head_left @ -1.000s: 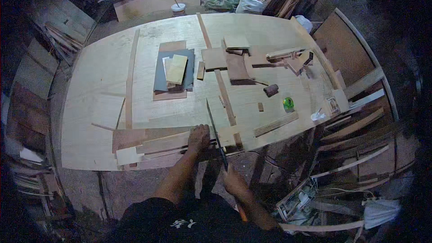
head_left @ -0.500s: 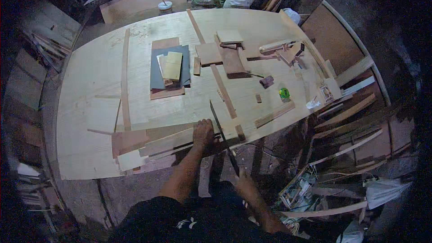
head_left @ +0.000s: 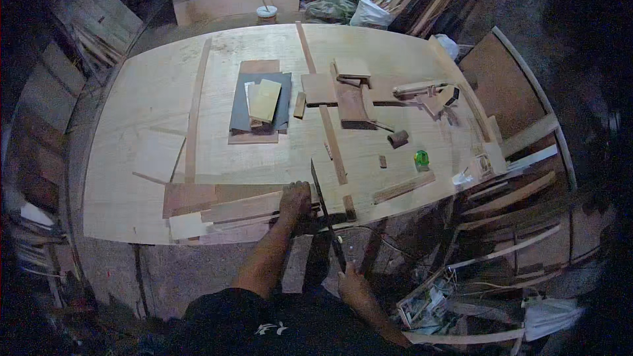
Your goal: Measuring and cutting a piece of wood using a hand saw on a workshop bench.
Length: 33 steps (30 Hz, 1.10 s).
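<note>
R hand [head_left: 355, 287], clamped on saw [head_left: 324, 208], has pulled back, prob. mid-cut; L hand [head_left: 296, 201] on wood strips [head_left: 245, 209], grip unclear.

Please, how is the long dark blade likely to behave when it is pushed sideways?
The long dark blade looks narrow for its length, so it may flex a little. Yet it appears straight, so probably springy rather than floppy. The right hand grips its near end, so the far tip would likely swing most.
</note>
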Available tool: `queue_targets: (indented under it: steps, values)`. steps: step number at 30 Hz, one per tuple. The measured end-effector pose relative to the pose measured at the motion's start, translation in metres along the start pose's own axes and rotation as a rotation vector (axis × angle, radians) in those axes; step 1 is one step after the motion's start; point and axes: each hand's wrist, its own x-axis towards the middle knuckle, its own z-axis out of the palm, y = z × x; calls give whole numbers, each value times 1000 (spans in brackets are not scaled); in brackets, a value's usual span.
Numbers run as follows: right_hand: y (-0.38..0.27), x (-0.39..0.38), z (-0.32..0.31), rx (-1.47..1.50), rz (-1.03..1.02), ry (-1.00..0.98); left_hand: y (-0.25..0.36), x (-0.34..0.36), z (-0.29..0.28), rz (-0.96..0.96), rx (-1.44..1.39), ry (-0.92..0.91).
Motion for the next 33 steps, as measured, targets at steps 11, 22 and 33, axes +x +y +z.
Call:
queue_targets:
  steps: [11,22,33]
  values:
    - [28,23,10,-209,-353,6,11,7,-7,43,27,-65]
    - [-21,32,-14,323,103,-39,-1,-1,-20,-33,-44,-188]
    - [17,28,14,19,-127,181,12,11,-8,-39,-1,-225]
